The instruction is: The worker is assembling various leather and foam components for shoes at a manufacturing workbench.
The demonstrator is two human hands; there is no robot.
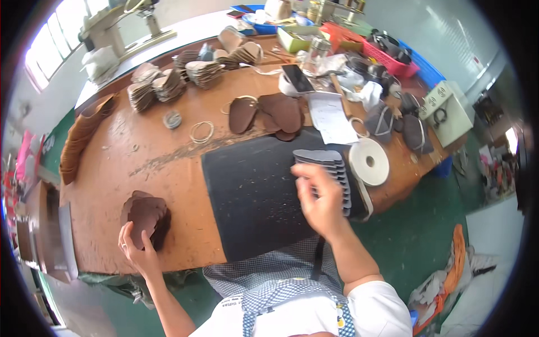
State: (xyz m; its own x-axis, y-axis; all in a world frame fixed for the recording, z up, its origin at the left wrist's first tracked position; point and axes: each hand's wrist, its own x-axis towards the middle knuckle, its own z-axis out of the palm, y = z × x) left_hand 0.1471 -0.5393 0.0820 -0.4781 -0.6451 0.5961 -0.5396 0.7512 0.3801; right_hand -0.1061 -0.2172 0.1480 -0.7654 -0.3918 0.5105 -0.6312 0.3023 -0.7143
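At the near left of the wooden table, my left hand [139,250] touches a stack of dark brown leather-like pieces [147,212]. Its fingers and thumb are spread over the near side of the stack. Above the right part of a black mat [255,194], my right hand [321,199] is bent, its fingers curled and blurred by motion. Nothing can be made out in it. Beside and partly beneath that hand, a row of grey-edged curved pieces [318,155] lies overlapped like steps. A roll of white tape [369,162] lies just right of them.
Brown sole-shaped pieces [281,112], white papers [331,117] and a phone [297,78] lie beyond the mat. Stacks of beige and grey pieces [203,73] line the far edge. A rolled brown sheet [84,137] borders the left; a switch box [447,112] stands right.
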